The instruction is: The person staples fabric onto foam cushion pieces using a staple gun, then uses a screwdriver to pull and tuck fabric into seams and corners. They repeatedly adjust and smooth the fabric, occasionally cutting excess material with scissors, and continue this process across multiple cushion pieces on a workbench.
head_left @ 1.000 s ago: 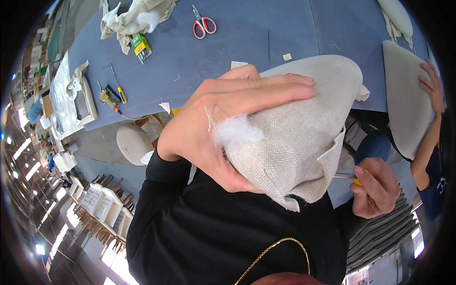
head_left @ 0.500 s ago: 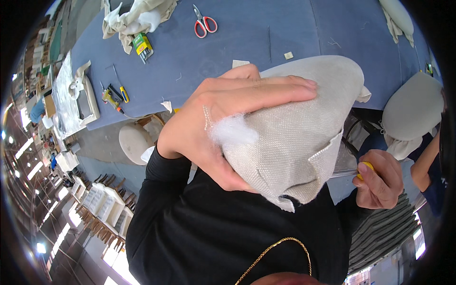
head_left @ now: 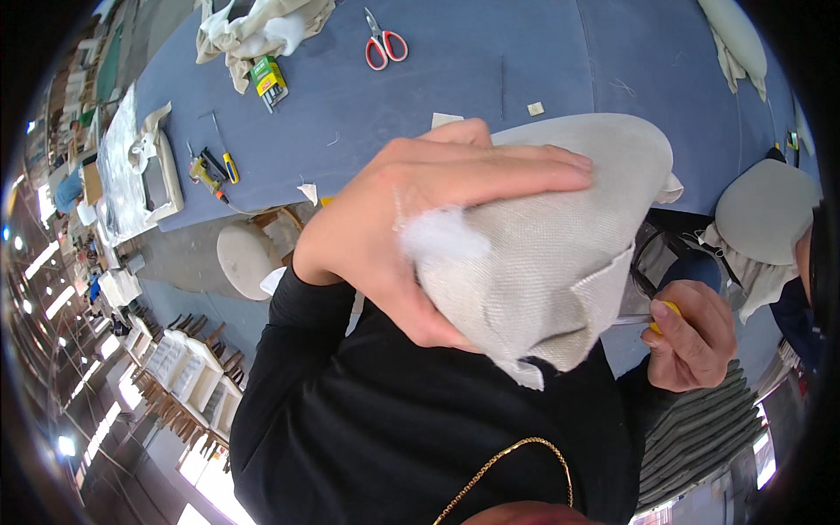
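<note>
A beige fabric-covered cushion, perhaps a chair pad, is held up over the table's near edge. My left hand clasps it from the left, fingers stretched across its top and thumb underneath. A tuft of white stuffing lies between that hand and the fabric. The cover's loose, folded edge hangs toward me. To the right, my right hand is closed round the yellow handle of a screwdriver-like tool. Its thin metal shaft points left to the cushion's fabric edge, where the tip is hidden.
On the blue-covered table lie red-handled scissors, a green-yellow box, a glue gun, a yellow-handled screwdriver and a cloth heap with stuffing. At right, a co-worker's arm is beside another beige cushion.
My right hand and its tool have shifted slightly left. My left hand keeps its hold on the cushion. At right, the co-worker's cushion and its hanging cloth have moved.
</note>
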A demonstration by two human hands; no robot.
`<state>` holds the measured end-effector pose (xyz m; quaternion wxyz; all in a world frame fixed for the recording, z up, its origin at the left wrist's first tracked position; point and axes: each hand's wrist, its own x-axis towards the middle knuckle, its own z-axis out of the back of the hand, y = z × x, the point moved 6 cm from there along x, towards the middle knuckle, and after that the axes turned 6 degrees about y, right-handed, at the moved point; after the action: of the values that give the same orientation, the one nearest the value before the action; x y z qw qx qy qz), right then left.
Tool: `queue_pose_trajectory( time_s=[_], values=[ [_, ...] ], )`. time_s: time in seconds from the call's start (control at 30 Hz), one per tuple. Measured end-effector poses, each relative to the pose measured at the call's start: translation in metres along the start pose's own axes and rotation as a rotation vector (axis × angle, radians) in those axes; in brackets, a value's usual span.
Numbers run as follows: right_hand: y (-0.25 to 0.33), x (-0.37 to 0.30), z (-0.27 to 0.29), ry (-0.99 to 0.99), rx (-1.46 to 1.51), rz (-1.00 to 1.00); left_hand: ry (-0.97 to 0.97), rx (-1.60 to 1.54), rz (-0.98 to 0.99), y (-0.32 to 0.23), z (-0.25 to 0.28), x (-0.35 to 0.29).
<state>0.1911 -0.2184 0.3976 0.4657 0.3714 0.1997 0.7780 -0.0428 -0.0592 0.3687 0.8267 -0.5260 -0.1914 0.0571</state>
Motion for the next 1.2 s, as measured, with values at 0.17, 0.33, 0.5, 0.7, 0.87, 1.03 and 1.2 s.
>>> queue_pose_trajectory(
  time_s=[0.17, 0.33, 0.5, 0.7, 0.87, 1.03, 1.2],
  values=[
    [-0.006, 0.002, 0.005, 0.065, 0.074, -0.026, 0.027, 0.020, 0.015, 0.002, 0.006, -0.004],
    [-0.033, -0.020, 0.017, 0.063, 0.146, -0.054, -0.196, -0.102, -0.248, 0.010, 0.001, -0.010],
    [-0.041, -0.026, 0.011, -0.027, 0.192, -0.116, -0.085, -0.259, -0.443, 0.010, -0.004, 0.007],
    [-0.042, -0.033, 0.011, -0.085, 0.210, -0.148, 0.056, -0.221, -0.448, 0.008, -0.007, 0.035],
    [-0.035, -0.026, 0.020, -0.082, 0.161, -0.004, 0.051, -0.234, -0.441, 0.006, -0.013, 0.040],
    [-0.032, -0.019, 0.021, -0.056, 0.142, 0.041, 0.040, -0.248, -0.463, 0.012, -0.012, 0.039],
    [-0.042, -0.029, 0.021, -0.012, 0.130, -0.142, 0.020, -0.225, -0.389, 0.005, -0.014, 0.036]
  ],
)
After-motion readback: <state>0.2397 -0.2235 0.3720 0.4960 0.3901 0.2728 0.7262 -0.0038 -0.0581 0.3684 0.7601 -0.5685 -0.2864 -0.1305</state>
